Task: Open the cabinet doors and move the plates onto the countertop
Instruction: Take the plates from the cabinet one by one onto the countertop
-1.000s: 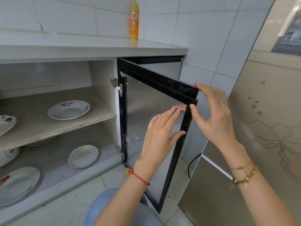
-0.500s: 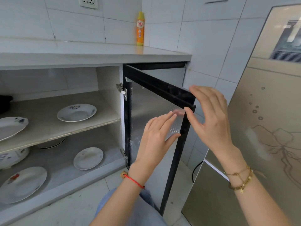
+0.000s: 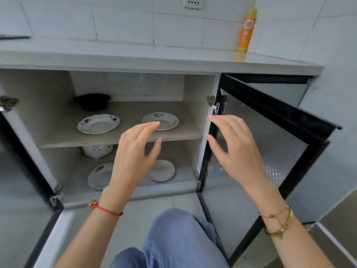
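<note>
Both hands hang in the air in front of the open cabinet, holding nothing. The left hand [image 3: 135,153] has its fingers straight and loosely spread, tips pointing toward 1 o'clock, just in front of the shelf [image 3: 123,139] edge. The right hand [image 3: 233,149] is likewise spread and relaxed, fingertips toward 11 o'clock, in front of the hinge side of the right door [image 3: 270,151], touching neither door nor frame as far as can be seen.

The right door stands swung wide, at 3 o'clock from the hands. The left door [image 3: 23,190] is open too, at 9 o'clock, mostly cut by the frame edge.

The plates are all inside. On the shelf, one plate [image 3: 98,123] with blue flowers lies at 10 o'clock from the left hand; another plate [image 3: 163,120] lies just beyond the left fingertips, partly covered by them. On the cabinet floor, a plate with a red mark [image 3: 99,176] sits at 8 o'clock from the left hand, and a small plain plate [image 3: 163,170] lies between the two wrists. A white patterned pot [image 3: 97,149] stands behind the red-marked plate, under the shelf. A black pot [image 3: 92,101] sits at the shelf's back.

The countertop [image 3: 135,59] runs across at 12 o'clock; an orange bottle [image 3: 247,30] stands at its far right, against the tiled wall. A socket [image 3: 192,1] is on the wall above.
</note>
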Demonstrator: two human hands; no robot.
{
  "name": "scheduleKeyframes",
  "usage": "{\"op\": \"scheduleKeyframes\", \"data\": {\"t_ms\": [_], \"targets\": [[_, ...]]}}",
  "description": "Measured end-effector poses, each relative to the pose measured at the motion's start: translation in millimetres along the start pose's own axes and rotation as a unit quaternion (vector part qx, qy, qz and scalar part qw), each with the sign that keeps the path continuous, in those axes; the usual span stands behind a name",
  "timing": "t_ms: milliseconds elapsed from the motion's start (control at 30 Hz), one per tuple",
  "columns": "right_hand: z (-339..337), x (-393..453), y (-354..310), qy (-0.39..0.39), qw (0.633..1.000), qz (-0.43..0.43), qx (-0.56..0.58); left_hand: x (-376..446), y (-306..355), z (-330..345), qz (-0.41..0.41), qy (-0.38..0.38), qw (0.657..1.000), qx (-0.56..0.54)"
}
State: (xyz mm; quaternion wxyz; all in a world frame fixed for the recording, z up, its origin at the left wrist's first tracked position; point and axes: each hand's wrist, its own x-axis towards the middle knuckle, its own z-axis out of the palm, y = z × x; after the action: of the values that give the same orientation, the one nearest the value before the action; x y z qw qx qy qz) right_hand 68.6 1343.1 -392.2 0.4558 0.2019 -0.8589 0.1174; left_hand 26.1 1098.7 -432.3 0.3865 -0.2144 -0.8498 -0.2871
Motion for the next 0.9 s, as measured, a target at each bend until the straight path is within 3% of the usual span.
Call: {"op": "scheduleKeyframes", "data": {"t_ms": [367, 667, 900], "targets": [[167.6, 32.6, 8.1, -0.128, 0.984, 0.065, 0.105, -10.3, -125.5, -29.8, -0.142, -0.013, 0.982, 0.125], [276.7, 58.5, 86.8, -0.191, 0.970, 0.138, 0.065, 41.8, -198.1, 49.4, -0.168, -0.064, 0.976, 0.119], [349.0, 74.7, 149.0, -0.235, 0.939, 0.247, 0.044, 99.4, -245.4, 145.4, -0.228, -0.141, 0.959, 0.088]]}}
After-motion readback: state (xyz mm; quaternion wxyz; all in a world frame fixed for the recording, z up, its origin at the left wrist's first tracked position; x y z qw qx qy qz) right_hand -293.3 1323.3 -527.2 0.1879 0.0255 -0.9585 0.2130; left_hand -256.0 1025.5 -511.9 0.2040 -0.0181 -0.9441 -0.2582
